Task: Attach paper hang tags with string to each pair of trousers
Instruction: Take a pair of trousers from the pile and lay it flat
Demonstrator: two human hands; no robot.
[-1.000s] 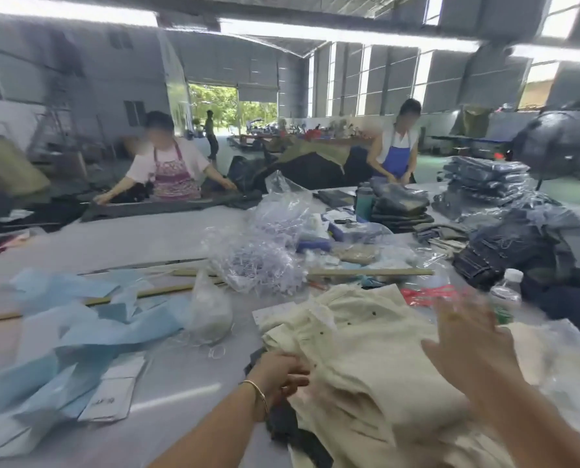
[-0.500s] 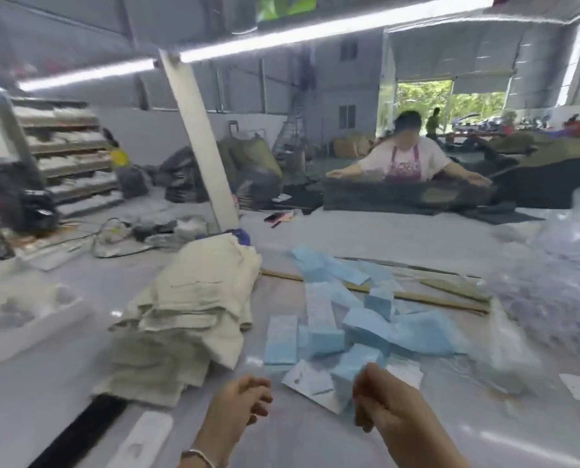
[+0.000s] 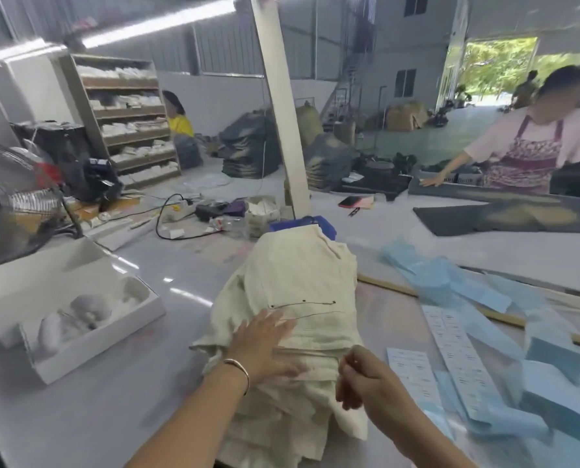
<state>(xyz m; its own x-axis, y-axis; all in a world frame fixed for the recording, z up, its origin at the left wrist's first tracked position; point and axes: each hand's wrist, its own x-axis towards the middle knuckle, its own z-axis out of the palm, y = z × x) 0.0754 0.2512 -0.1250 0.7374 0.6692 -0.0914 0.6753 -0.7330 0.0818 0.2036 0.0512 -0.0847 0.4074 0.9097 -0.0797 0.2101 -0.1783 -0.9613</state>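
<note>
**Hands on the trouser stack**

A stack of cream trousers (image 3: 298,298) lies on the grey tabletop (image 3: 89,410), in the centre of the view. The left hand (image 3: 265,346) rests flat on the near part of the top pair, fingers (image 3: 275,324) straight and spread, holding nothing. A thin bangle sits on that wrist. The right hand (image 3: 366,376) is at the right edge of the stack, fingers curled with thumb and forefinger drawn together; whether they pinch a string or a fold of cloth cannot be told.

Right of the stack, white printed tag sheets (image 3: 457,359) lie flat on the tabletop, just beside and partly among loose blue paper pieces (image 3: 484,292). A wooden stick (image 3: 501,319) runs under the blue pieces.

Left of the stack stands an open white box (image 3: 79,336) with pale bundles inside. A blue bin (image 3: 302,222) shows just behind the stack. At far right, a person in an apron (image 3: 532,153) leans over dark fabric (image 3: 501,216).
</note>
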